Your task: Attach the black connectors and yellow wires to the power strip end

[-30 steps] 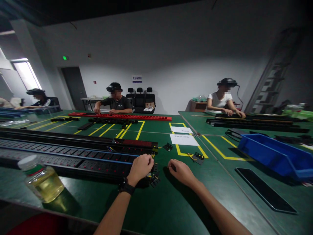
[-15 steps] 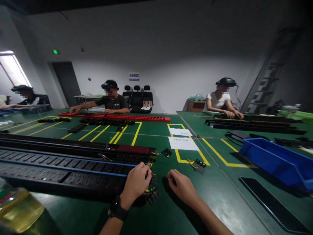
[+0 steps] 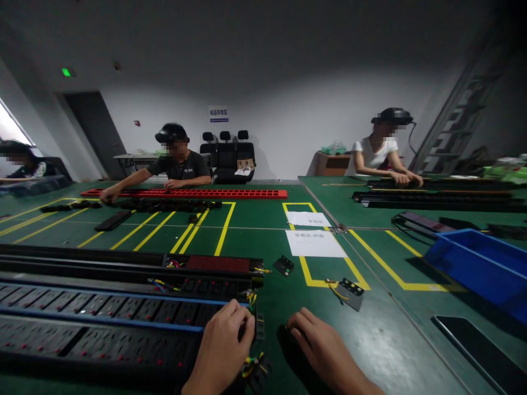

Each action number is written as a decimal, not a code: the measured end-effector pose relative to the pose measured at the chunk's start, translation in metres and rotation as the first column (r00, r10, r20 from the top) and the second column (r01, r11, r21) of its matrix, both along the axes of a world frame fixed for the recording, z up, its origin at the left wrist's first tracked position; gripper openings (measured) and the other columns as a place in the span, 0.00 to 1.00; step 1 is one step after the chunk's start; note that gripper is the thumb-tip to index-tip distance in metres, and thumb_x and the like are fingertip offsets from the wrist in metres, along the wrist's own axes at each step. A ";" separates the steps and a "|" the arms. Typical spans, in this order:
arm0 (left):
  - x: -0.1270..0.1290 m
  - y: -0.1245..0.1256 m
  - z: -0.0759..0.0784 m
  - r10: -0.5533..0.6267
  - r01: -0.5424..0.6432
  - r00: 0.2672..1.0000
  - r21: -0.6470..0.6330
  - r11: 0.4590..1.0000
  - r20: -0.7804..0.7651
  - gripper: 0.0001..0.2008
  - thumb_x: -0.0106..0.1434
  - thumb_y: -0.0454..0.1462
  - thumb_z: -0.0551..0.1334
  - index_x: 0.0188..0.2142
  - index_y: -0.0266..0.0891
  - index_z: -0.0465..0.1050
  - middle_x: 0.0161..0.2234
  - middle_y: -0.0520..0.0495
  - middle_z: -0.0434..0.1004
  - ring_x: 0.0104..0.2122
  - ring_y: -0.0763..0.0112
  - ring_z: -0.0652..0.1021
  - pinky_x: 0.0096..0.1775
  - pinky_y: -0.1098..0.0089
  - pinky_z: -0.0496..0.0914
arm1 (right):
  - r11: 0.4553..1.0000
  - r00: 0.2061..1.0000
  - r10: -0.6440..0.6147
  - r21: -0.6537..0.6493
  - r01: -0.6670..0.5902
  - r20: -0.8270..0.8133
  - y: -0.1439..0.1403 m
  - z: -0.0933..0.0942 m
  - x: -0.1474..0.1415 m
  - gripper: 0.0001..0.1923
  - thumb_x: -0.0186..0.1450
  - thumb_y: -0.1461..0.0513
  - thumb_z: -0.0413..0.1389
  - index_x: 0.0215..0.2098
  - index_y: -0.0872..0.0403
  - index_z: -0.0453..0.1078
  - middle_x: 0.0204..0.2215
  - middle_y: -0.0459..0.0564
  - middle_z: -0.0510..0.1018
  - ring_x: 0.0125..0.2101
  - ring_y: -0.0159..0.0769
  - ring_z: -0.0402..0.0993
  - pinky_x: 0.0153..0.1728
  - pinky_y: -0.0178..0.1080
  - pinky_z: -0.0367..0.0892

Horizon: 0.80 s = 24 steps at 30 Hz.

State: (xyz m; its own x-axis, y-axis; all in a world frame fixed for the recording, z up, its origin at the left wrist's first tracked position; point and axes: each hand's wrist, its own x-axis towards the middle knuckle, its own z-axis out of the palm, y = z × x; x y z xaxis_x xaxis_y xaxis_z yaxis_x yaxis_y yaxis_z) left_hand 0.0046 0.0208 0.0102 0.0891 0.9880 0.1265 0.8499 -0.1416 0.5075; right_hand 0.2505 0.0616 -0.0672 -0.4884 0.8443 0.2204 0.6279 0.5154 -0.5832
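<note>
The green table is marked with yellow lines, and it is taken as the landmark. Along its near left portion long black socket strips are laid side by side, running in from the left edge; their right ends stop near the table's middle, where coloured wires are exposed. At the far side of the table a long red strip is seen, with a seated person reaching onto it. On the adjoining table to the right a blue bin is placed, and another person is seated behind it. Two white sheets lie near the table's centre, within a yellow outline.

The left hand is curled over the right end of the nearest socket strip, fingers bent against it. The right hand is loosely curled just right of that end, resting on the table; whether anything is pinched cannot be told. Between the hands a small black wired part is seen. Two small black modules lie farther right, near the sheets.
</note>
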 end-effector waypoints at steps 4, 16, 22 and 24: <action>-0.001 0.000 0.001 0.000 0.001 0.999 -0.016 1.000 0.047 0.15 0.72 0.41 0.51 0.31 0.43 0.72 0.35 0.47 0.76 0.37 0.68 0.76 0.39 0.69 0.68 | 1.000 1.000 0.000 0.005 0.001 -0.014 -0.001 -0.002 -0.001 0.09 0.72 0.62 0.49 0.40 0.46 0.71 0.36 0.47 0.76 0.33 0.35 0.77 0.34 0.35 0.67; 0.001 -0.001 0.021 0.047 -0.047 0.999 0.019 0.999 0.016 0.12 0.70 0.40 0.54 0.36 0.45 0.75 0.37 0.47 0.77 0.39 0.66 0.76 0.43 0.68 0.68 | 0.992 0.923 -0.104 -0.110 0.068 -0.370 0.001 0.011 -0.012 0.09 0.70 0.55 0.53 0.37 0.51 0.70 0.29 0.47 0.75 0.27 0.34 0.71 0.28 0.34 0.64; 0.005 0.025 0.049 -0.132 0.134 0.986 -0.003 0.991 0.105 0.11 0.68 0.41 0.58 0.46 0.45 0.76 0.44 0.47 0.80 0.44 0.64 0.78 0.46 0.67 0.70 | 0.989 0.868 -0.055 -0.145 -0.020 -0.494 0.011 0.043 -0.039 0.09 0.68 0.55 0.55 0.37 0.52 0.67 0.28 0.44 0.72 0.26 0.32 0.67 0.26 0.33 0.61; 0.003 0.038 0.053 -0.207 0.211 0.968 -0.016 0.977 0.140 0.12 0.67 0.40 0.58 0.46 0.43 0.77 0.43 0.47 0.81 0.43 0.65 0.78 0.45 0.68 0.70 | 0.991 0.849 -0.034 -0.128 -0.040 -0.527 0.017 0.050 -0.050 0.09 0.68 0.55 0.56 0.37 0.52 0.67 0.28 0.44 0.72 0.26 0.31 0.66 0.26 0.33 0.60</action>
State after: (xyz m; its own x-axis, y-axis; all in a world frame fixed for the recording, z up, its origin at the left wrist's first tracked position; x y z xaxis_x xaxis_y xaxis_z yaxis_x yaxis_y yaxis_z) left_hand 0.0080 0.0587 0.0627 0.2782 0.9528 0.1218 0.7251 -0.2914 0.6240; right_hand 0.2003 0.0791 -0.0175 -0.3321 0.8818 0.3348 0.2052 0.4140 -0.8869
